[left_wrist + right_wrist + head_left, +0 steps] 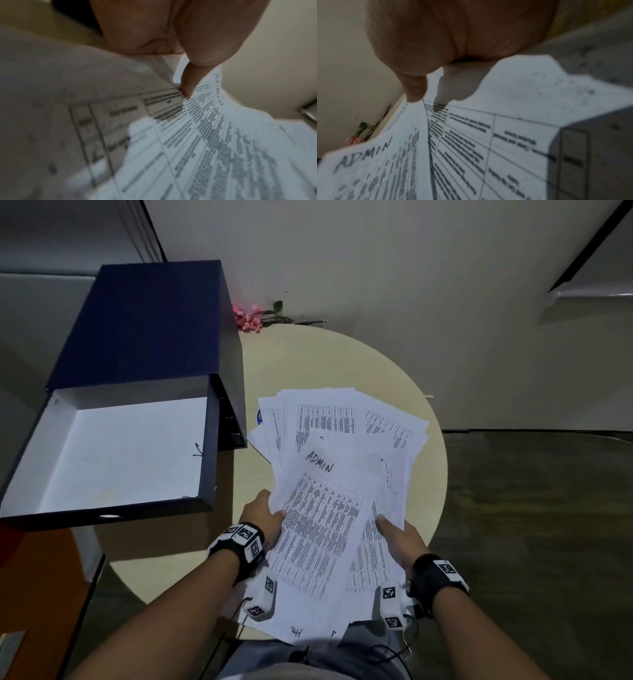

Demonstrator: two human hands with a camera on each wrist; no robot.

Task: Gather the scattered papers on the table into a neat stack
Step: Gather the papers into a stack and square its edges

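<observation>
A loose fan of printed white papers (pixel 342 460) covers the right half of the round beige table (pixel 308 361). The top sheet (pixel 322 529), marked "ADMIN" (pixel 366 152) by hand, is raised off the pile. My left hand (pixel 265 517) grips the left edge of that bundle, its thumb (pixel 188 81) lying on the printed sheet (pixel 205 148). At the bundle's right side my right hand (pixel 399 534) pinches several sheets, thumb (pixel 414 86) on top of the paper (pixel 488 135). The fingers below the sheets are hidden.
A dark blue storage box (pixel 113 453) with a white inside stands open at the left, its lid (pixel 150 323) raised. Pink flowers (pixel 250 318) lie at the table's far edge. Dark floor (pixel 548 525) is on the right, a pale wall behind.
</observation>
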